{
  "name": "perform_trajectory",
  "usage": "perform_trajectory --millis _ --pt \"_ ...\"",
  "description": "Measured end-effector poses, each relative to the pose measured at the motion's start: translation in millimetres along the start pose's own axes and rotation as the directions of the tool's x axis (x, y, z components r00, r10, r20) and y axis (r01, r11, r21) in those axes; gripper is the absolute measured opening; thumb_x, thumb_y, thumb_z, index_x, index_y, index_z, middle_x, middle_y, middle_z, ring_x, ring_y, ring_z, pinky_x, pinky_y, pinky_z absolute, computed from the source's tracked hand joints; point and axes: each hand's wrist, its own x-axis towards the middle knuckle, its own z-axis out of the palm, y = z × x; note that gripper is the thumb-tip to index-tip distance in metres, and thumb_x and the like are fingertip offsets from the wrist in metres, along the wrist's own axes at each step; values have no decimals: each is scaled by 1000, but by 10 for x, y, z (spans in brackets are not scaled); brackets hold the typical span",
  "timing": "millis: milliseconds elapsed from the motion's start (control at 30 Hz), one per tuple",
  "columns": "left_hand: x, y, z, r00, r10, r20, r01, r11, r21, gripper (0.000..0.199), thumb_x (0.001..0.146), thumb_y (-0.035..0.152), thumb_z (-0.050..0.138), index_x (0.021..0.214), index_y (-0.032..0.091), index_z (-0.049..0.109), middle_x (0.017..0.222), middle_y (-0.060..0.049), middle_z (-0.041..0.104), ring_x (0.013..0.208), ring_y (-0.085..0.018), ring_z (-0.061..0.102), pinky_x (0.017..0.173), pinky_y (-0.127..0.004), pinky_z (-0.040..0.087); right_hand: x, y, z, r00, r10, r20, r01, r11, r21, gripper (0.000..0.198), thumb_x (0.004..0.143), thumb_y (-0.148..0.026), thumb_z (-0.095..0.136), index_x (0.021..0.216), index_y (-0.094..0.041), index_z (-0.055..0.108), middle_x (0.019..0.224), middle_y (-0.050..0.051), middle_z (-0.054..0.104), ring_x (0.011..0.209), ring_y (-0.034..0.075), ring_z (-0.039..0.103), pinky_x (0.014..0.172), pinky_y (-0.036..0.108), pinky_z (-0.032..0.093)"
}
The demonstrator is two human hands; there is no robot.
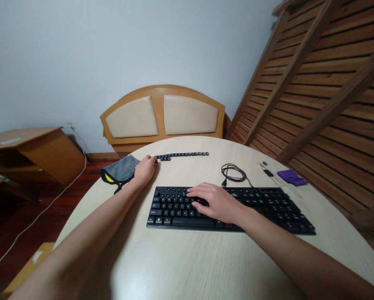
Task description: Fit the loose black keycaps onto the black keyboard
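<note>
A black keyboard (191,222) lies on the round table in front of me. My right hand (216,203) rests palm down over its middle, fingers apart, hiding several of the keys there. Farther back on the left, my left hand (146,168) has its fingers drawn together at the end of a line of loose black keycaps (189,154). A small black keycap (156,162) shows at its fingertips. A shorter group of keycaps (165,158) sits just right of those fingers. Beside the left wrist lies a grey cloth (120,168) with black and yellow edging.
A coiled black cable (233,178) lies behind the keyboard. To the right are a purple cloth (291,177) and thin tools (276,177), one with a black part. The pale table (161,262) has a curved edge. A wooden headboard (160,112) stands behind it.
</note>
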Motion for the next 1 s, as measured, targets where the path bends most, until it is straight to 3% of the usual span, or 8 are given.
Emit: perform_trajectory --millis 200,333,400,500,633,1000 --pt "-271 -3 -130 999 32 12 -31 994 -107 24 93 25 53 109 21 70 117 -10 68 106 -27 64 87 -33 50 1 -2 6 1000 -5 -15 5 1000 6 26 92 -25 61 116 -21 71 119 7 73 110 22 66 99 41 52" --pt "-581 85 -236 991 123 49 -105 956 -273 31 94 37 52 114 20 68 111 -6 72 94 -21 68 84 -28 52 4 -9 -1 1000 -3 -11 3 1000 8 26 92 -24 61 116 -21 71 119 7 73 110 22 66 99 40 52" --pt "-745 131 -310 976 195 94 -118 842 -526 36 92 42 52 112 17 70 107 -8 73 91 -22 67 78 -30 53 2 -11 -4 1000 -2 -9 2 1000 9 26 92 -25 61 116 -22 71 119 7 73 110 22 66 99 41 52" --pt "-914 179 -444 933 294 208 -83 737 -671 35 89 46 57 105 18 72 103 -7 74 85 -22 67 73 -31 53 0 -13 -7 1000 4 -1 -4 1000 2 26 93 -26 60 117 -22 71 119 7 73 110 22 66 99 42 52" --pt "-960 189 -590 893 365 262 -100 730 -676 29 87 41 59 100 20 74 104 -6 75 85 -21 67 70 -29 52 8 -22 -14 1000 12 14 -12 1000 -3 27 93 -25 59 118 -22 70 120 7 72 111 23 66 99 43 52" --pt "-948 116 -621 876 407 258 -131 716 -685 27 87 37 59 100 20 75 103 -7 74 93 -22 68 83 -31 54 -1 -16 -13 1000 12 2 -12 1000 -8 27 92 -25 60 117 -23 70 120 7 73 110 23 66 98 43 53"
